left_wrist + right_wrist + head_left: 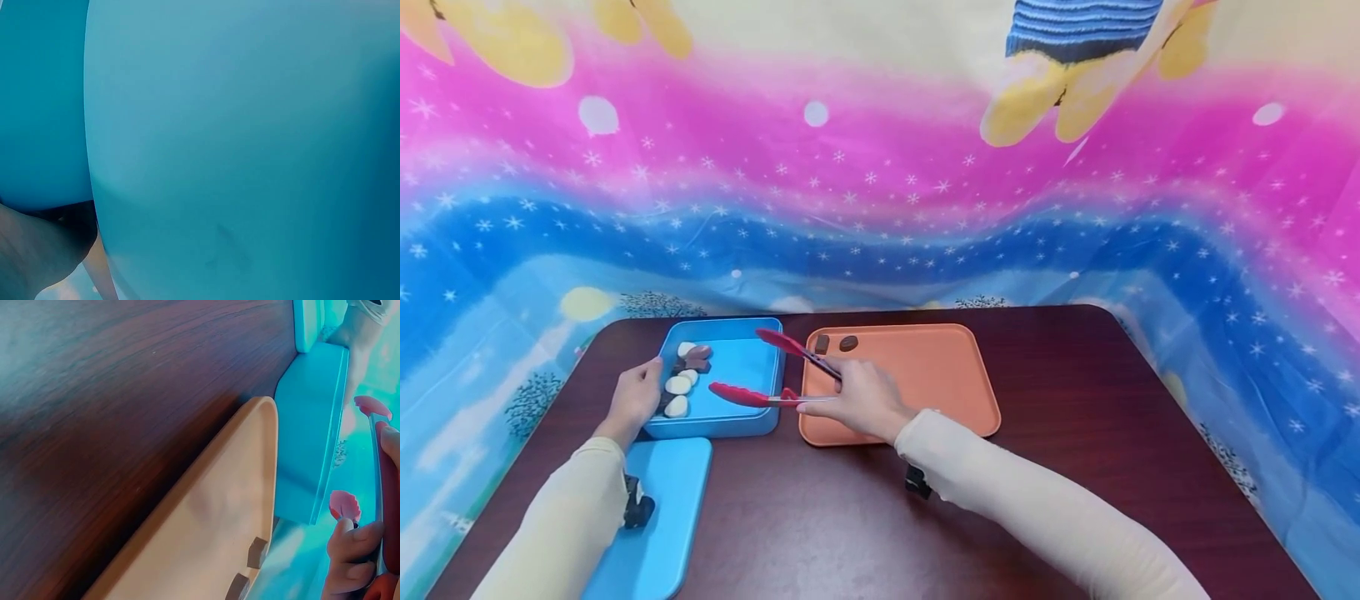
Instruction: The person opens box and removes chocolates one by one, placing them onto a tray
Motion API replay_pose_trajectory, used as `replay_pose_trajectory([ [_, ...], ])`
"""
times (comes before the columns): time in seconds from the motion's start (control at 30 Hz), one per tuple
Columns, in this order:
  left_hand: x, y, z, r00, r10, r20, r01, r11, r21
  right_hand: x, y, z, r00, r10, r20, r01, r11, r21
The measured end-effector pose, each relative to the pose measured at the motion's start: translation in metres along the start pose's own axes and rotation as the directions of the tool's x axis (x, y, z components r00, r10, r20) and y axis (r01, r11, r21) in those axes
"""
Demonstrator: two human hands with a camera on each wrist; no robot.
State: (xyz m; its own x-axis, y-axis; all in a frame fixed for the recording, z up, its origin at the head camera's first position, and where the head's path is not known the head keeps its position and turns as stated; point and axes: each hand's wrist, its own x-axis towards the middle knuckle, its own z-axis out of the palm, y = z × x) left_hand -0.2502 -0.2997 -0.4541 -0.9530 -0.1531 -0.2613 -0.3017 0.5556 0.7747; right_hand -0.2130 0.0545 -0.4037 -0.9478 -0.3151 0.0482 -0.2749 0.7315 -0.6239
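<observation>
My right hand point(865, 396) grips red-tipped tongs point(748, 395), whose two arms stand spread apart with nothing between the tips. In the head view the tips reach over the right part of a blue box point(715, 427). Along the left side of that box lie several white and brown chocolate-like pieces point(679, 385). My left hand point(634, 398) holds the box by its left wall. Two dark brown pieces point(848, 342) sit near the far left corner of an orange tray point(925, 392). The right wrist view also shows the tongs point(382, 481) in my fingers.
A flat blue lid point(677, 500) lies in front of the box, partly under my left forearm. Box and tray stand side by side near the far edge of a dark wood table point(820, 517). Behind hangs a colourful printed cloth point(880, 225).
</observation>
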Motion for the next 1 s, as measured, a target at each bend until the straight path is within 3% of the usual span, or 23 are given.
replay_pose_trajectory([
  [0.07,0.000,-0.001,-0.001,1.000,-0.012,-0.022,0.013,1.000,0.015,0.002,-0.003,0.003,1.000,0.000,0.006,0.000,1.000,-0.004],
  [0.4,0.001,-0.002,-0.002,1.000,-0.004,-0.010,0.004,1.000,-0.008,0.012,-0.018,0.014,1.000,-0.002,0.023,0.002,0.999,-0.036],
  [0.63,0.002,0.001,-0.004,0.997,-0.037,-0.068,0.040,0.998,0.047,0.020,-0.030,0.018,0.999,-0.001,0.047,0.005,0.996,-0.091],
  [1.0,0.005,-0.001,-0.001,0.997,-0.013,-0.074,0.016,0.999,0.052,0.029,-0.049,0.031,0.995,-0.018,0.101,0.036,0.982,-0.183],
])
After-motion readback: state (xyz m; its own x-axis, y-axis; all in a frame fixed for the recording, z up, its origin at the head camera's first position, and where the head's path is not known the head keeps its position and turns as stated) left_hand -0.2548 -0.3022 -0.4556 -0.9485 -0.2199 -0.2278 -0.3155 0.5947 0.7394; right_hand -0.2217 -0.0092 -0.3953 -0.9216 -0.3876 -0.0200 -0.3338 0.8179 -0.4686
